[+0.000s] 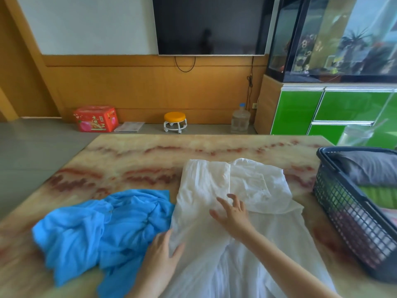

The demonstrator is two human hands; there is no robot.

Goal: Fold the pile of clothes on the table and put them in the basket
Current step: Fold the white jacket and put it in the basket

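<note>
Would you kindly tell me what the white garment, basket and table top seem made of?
White garment: thin woven cloth, perhaps cotton or linen, matte, finely creased. Basket: dark moulded plastic, judging by its rigid grid wall. Table top: polished marble or marble-look laminate, cream with red veins; I cannot tell which.

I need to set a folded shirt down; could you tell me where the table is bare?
Bare: the far strip of table beyond the white garment, and the left part beyond the blue cloth. Crowded: the near middle and the basket side.
</note>
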